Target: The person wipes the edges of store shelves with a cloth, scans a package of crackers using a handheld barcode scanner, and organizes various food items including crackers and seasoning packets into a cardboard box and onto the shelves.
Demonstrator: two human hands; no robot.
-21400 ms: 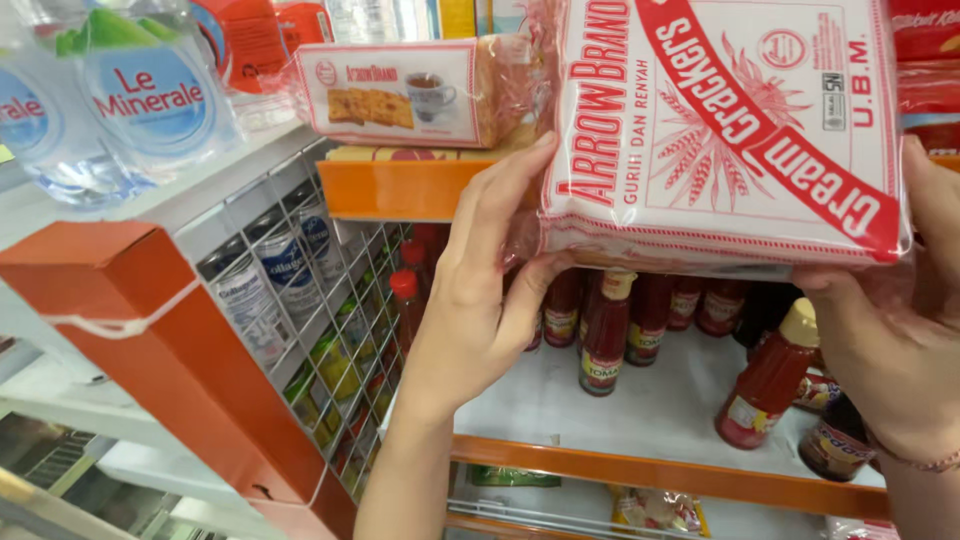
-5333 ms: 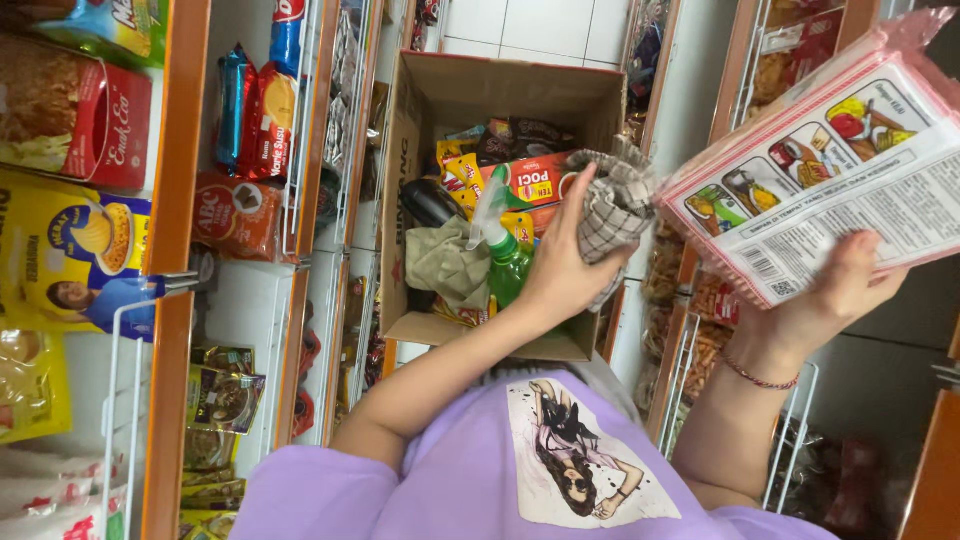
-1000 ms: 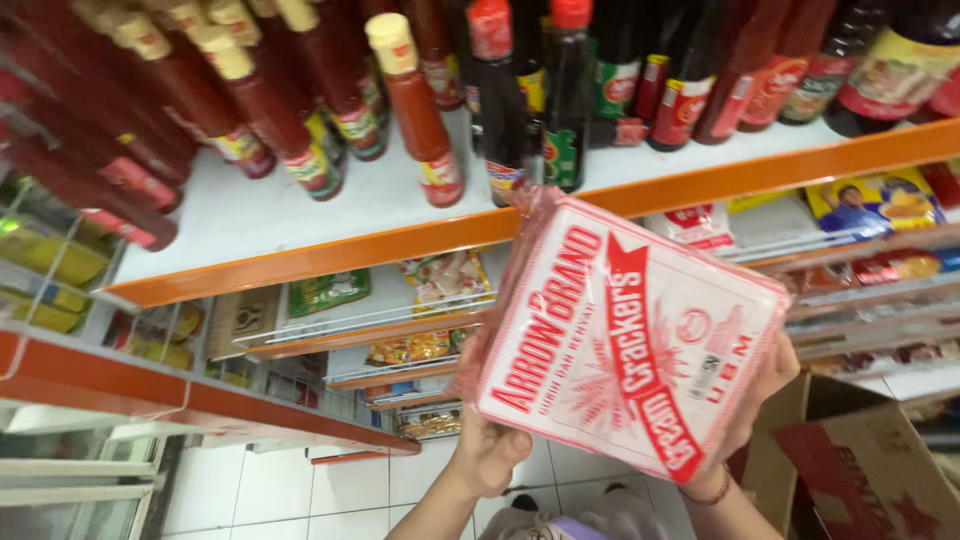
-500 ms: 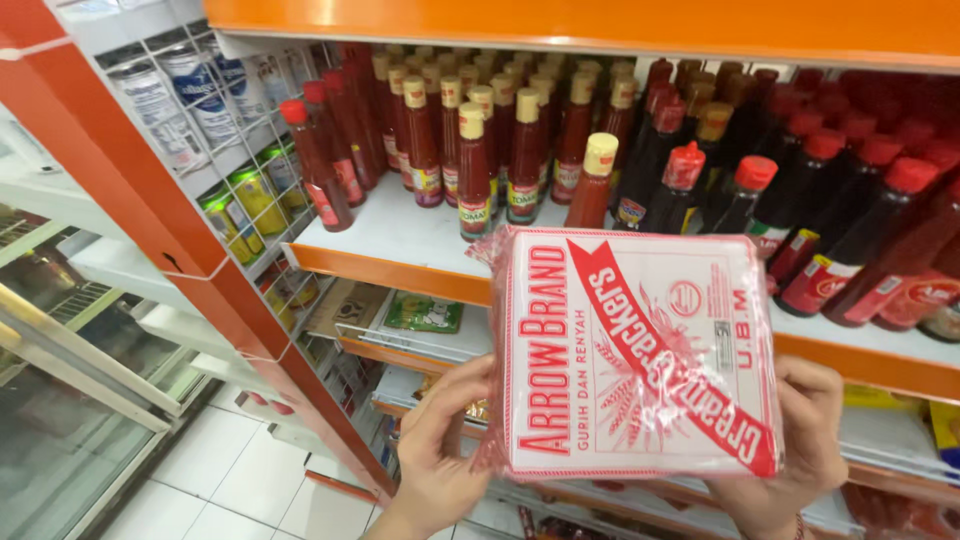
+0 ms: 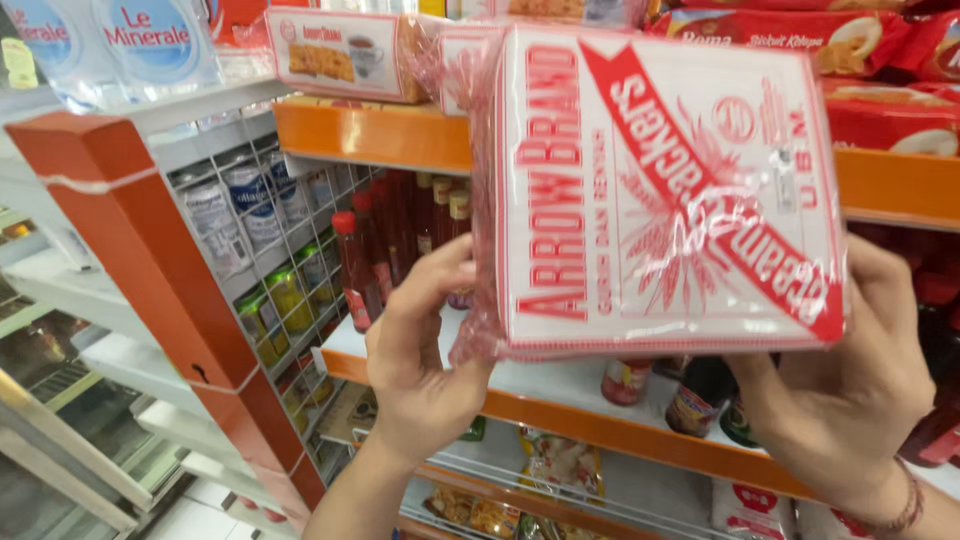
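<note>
We hold a square cracker packet [image 5: 665,195], white with red print and wrapped in clear film, up in front of the shop shelves. Our left hand [image 5: 425,365] has its grip closed on the packet's lower left corner, thumb on the front, fingers curled behind. Our right hand [image 5: 850,385] clamps the lower right corner, palm cupped beneath, a thin bracelet [image 5: 895,515] at the wrist. Both forearms rise from below, wrists bent back. The packet sits between and above the hands, level with the orange shelf edge [image 5: 375,135]. Behind it stand red-capped sauce bottles [image 5: 355,270] on the white shelf.
</note>
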